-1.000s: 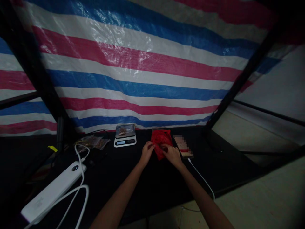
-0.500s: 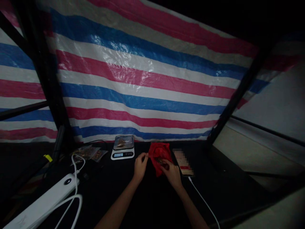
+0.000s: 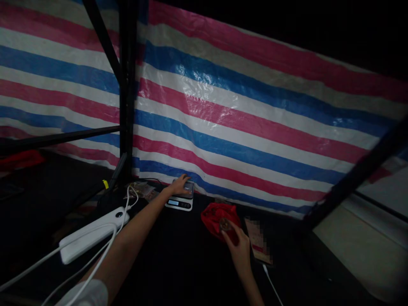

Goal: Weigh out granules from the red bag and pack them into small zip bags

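My left hand [image 3: 179, 186] reaches over the white kitchen scale [image 3: 179, 205] with its fingers apart. It covers much of the grey weighing plate [image 3: 190, 191], and whatever lies under the palm is hidden. My right hand [image 3: 239, 246] is closed around a small reddish-brown cup [image 3: 225, 224], its round mouth facing me and showing something brownish inside. Directly behind the cup, a crumpled red bag [image 3: 212, 214] lies open on the black table.
Clear bags with brown contents [image 3: 143, 189] lie left of the scale. A white power bank [image 3: 92, 236] with looped white cables sits at the left. A phone [image 3: 258, 242] with a charging cable [image 3: 270, 282] lies right of my right hand. Striped sheeting [image 3: 223, 144] hangs behind.
My left hand has gone from the red bag's edge to the scale, over its plate. My right hand has raised the cup out of the bag. The view has turned left.
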`<action>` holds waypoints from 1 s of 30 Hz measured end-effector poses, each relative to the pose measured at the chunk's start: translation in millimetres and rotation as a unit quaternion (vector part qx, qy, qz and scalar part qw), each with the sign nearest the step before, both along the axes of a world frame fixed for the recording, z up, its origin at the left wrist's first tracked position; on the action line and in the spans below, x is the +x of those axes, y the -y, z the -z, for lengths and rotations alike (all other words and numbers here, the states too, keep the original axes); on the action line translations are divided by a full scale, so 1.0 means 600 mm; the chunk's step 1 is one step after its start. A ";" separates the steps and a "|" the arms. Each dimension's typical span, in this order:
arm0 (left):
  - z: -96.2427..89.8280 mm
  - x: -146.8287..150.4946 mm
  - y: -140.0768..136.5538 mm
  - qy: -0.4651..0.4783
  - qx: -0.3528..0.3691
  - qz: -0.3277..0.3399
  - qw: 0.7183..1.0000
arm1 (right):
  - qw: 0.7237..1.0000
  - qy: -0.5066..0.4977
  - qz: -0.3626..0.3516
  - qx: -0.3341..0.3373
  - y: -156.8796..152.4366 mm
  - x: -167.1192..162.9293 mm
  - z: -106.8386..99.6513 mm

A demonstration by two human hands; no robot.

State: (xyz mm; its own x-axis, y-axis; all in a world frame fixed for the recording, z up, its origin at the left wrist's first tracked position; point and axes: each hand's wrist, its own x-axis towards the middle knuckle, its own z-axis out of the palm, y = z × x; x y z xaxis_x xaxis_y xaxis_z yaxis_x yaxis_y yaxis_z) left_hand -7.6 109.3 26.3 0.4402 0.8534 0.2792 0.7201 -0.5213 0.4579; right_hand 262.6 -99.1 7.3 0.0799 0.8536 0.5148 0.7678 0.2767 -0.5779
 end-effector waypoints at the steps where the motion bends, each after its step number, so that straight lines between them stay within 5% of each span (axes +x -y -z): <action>1: -0.001 0.001 -0.005 -0.014 -0.008 0.005 1.000 | 1.000 0.001 -0.002 0.002 0.003 0.003 0.000; 10: 0.008 0.023 0.001 -0.012 -0.037 0.005 0.999 | 1.000 -0.007 -0.009 0.012 0.006 0.034 -0.024; 19: -0.001 0.039 0.029 0.118 -0.048 -0.017 0.992 | 0.997 -0.050 -0.055 -0.018 -0.058 0.000 -0.059; 25: -0.005 0.065 0.056 0.302 -0.059 -0.052 0.950 | 0.989 -0.107 -0.094 -0.032 -0.135 -0.040 -0.110; 30: -0.021 0.094 0.088 0.414 -0.078 -0.007 0.907 | 0.997 -0.012 -0.082 -0.001 -0.179 -0.063 -0.163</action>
